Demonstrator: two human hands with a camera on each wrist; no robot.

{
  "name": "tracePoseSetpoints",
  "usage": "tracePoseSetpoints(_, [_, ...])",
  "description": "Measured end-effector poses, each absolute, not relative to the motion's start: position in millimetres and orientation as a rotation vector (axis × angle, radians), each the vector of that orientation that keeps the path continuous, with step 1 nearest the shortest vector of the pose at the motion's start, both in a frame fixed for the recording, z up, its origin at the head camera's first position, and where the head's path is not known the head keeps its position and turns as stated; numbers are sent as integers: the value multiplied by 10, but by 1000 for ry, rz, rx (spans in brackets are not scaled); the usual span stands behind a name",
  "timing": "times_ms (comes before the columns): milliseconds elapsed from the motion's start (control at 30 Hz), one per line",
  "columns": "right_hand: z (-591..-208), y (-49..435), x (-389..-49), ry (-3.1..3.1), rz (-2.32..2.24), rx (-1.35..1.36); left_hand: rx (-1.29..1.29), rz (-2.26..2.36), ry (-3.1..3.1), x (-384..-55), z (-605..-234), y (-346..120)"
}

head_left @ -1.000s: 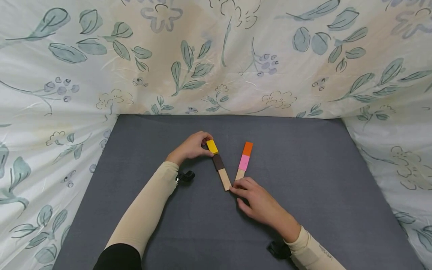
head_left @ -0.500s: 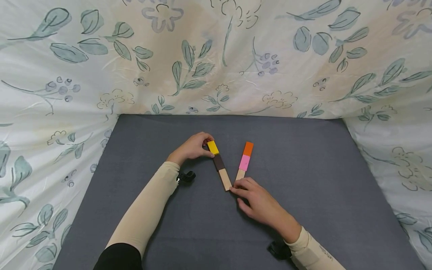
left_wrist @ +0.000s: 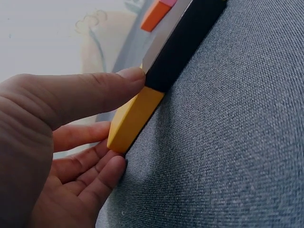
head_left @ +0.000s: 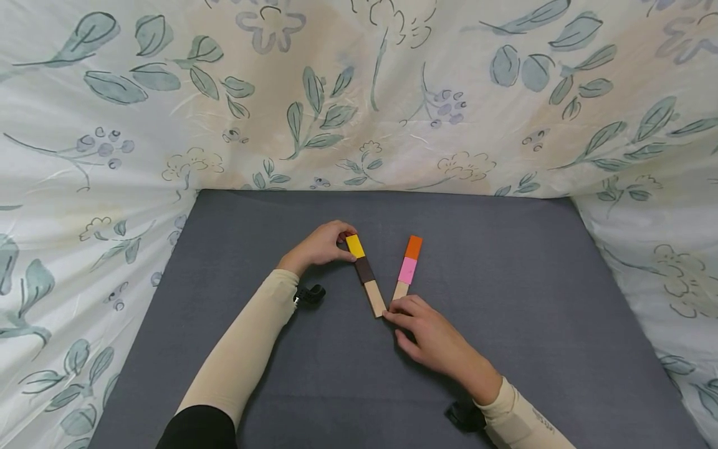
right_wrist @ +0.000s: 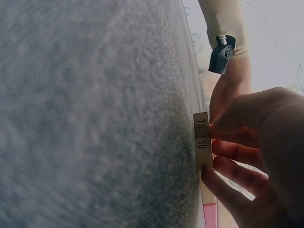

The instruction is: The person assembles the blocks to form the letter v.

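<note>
Flat coloured blocks form a V on the grey cloth in the head view. Its left row has a yellow block (head_left: 356, 246), a dark brown block (head_left: 364, 270) and a plain wood block (head_left: 375, 299). Along the right row lie an orange block (head_left: 414, 247), a pink block (head_left: 407, 270) and a second plain block (head_left: 401, 290), partly hidden by fingers. My left hand (head_left: 320, 244) pinches the yellow block, thumb near its joint with the brown one. Fingertips of my right hand (head_left: 429, 333) touch the V's point, where "75" (right_wrist: 201, 124) and "50" (right_wrist: 203, 149) are printed.
Grey cloth (head_left: 521, 280) covers the table around the blocks. A floral curtain (head_left: 314, 125) rises behind the table's far edge and along both sides. Each wrist carries a small black camera, one visible below the left hand (right_wrist: 222, 57).
My left fingers and the yellow block have shifted very slightly to the right, bringing it closer into line with the brown block. The right hand stays in place at the V's point.
</note>
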State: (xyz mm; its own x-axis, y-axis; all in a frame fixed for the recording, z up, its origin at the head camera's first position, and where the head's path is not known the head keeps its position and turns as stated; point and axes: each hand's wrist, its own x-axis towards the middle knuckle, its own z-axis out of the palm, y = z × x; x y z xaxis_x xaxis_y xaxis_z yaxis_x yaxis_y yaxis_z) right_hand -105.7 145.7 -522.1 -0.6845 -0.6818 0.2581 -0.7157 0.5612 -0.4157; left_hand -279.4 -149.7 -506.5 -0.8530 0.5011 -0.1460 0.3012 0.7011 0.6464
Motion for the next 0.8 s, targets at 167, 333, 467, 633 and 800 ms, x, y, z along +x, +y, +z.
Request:
tracePoseSetpoints(167, [-5206,1454,-1069,-2709,752,1236,644,915,2594,-2780,-5061,-1504])
tracePoseSetpoints(333, [-5191,1456,-1090,-2701,725,1263,650,927,2593,-2778,-5072,-1513])
tracePoseSetpoints(467, [-5178,1465,-1119,-2696,727,1266,652,936,2596,-2784,-5078,-1513])
tracePoseSetpoints(633, [-5183,1468,-1139,-2694,743,1262,658,931,2594,-2781,-5090,-1516])
tracePoseSetpoints(800, [-5205,1477,-1141,-2681,789,1255,682,888,2605,-2705,-5117,-1526])
